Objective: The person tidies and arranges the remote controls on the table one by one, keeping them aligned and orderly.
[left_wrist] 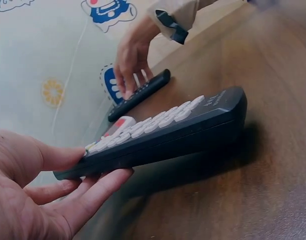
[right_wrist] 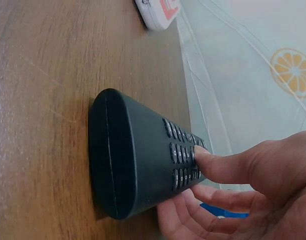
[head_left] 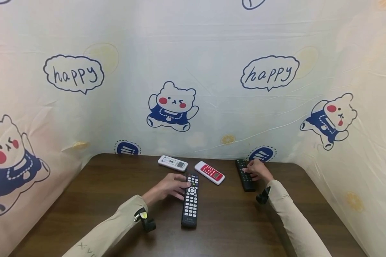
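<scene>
A brown wood-grain worktop [head_left: 231, 228] fills the lower part of the frame. Near its far edge, at the centre, lie a white remote control [head_left: 172, 163] and, to its right, a red-and-white remote control [head_left: 209, 173]. Behind is a pale curtain [head_left: 218, 43], printed with bears [head_left: 171, 109], "happy" speech bubbles [head_left: 270, 73] and orange slices [head_left: 228, 139].
</scene>
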`<act>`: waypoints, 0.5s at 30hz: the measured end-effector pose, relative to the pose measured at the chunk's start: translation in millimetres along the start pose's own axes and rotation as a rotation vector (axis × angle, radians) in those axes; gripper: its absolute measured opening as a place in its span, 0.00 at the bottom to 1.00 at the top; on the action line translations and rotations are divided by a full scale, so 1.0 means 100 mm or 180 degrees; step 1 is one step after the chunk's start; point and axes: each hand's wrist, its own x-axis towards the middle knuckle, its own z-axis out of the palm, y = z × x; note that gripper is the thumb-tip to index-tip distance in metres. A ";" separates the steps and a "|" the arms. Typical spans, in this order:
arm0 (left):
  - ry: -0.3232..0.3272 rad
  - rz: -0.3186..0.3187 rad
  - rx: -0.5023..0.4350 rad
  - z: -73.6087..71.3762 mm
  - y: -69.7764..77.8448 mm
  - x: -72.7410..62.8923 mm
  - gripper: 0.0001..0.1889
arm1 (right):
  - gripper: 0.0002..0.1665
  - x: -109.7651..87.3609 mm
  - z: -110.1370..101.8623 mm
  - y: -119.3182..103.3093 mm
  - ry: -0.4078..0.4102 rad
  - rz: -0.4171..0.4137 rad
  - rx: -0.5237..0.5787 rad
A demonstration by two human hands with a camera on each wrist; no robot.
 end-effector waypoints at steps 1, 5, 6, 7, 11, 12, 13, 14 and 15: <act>-0.0001 0.0003 -0.0021 0.01 0.00 0.00 0.31 | 0.14 0.00 0.00 -0.01 -0.0003 -0.0004 -0.0020; 0.0037 0.0017 -0.0078 0.03 0.00 0.01 0.30 | 0.17 0.01 0.01 -0.03 0.0001 0.0004 -0.0048; 0.0056 0.0016 -0.0087 0.03 0.00 0.01 0.30 | 0.18 0.01 0.01 -0.04 -0.0004 0.0001 -0.0053; 0.0079 0.0009 -0.0099 0.03 0.00 0.02 0.30 | 0.18 0.02 0.02 -0.04 -0.0003 0.0005 -0.0050; 0.0123 0.0023 -0.0076 0.04 -0.01 0.04 0.29 | 0.19 0.02 0.02 -0.05 -0.0008 0.0021 -0.0047; 0.0124 0.0042 -0.0052 0.04 -0.02 0.05 0.29 | 0.18 0.02 0.03 -0.05 -0.0008 0.0026 -0.0045; 0.0130 0.0057 -0.0029 0.04 -0.03 0.06 0.29 | 0.18 0.02 0.03 -0.05 -0.0007 0.0031 -0.0045; 0.0131 0.0089 -0.0001 0.05 -0.04 0.06 0.28 | 0.17 0.02 0.03 -0.05 -0.0006 0.0040 -0.0047; 0.0142 0.0112 0.0022 0.06 -0.05 0.06 0.28 | 0.16 0.02 0.04 -0.04 -0.0003 0.0054 -0.0046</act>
